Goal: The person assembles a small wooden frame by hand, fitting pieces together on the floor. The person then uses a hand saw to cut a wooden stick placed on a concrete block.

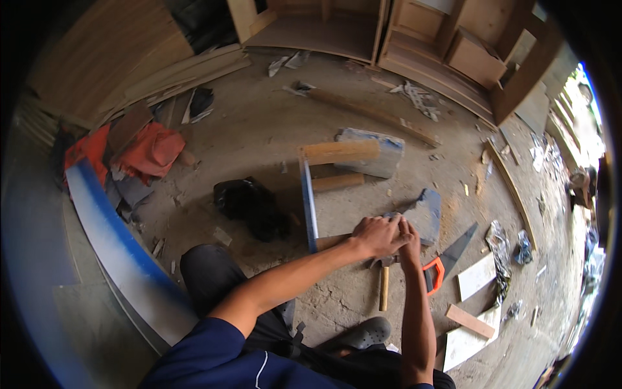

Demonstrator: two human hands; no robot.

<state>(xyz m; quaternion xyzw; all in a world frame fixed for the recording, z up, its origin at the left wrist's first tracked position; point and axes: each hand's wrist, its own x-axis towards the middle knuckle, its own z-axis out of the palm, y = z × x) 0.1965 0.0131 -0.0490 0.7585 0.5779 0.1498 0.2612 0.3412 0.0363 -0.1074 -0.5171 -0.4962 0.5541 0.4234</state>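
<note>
My left hand (376,236) and my right hand (409,245) meet, fingers closed together, beside a concrete-like block (424,211) with a bluish face. What they grip, if anything, is hidden under the fingers. A wooden piece (332,242) runs behind my left wrist, joined to an upright blue-and-white board (308,201). From that board's far end extends another wooden piece (340,152), its end over a second greyish block (387,155). Just below my hands lies a hammer (384,288) with a wooden handle. Right of my right forearm rests a handsaw (435,275) with an orange-and-black handle.
Wooden cabinet frames (317,39) stand along the back. A black plastic bag (246,201) and red cloth (152,149) lie to the left, near a long blue-and-white curved panel (123,240). White board offcuts (476,277) and a wood strip (512,191) lie to the right.
</note>
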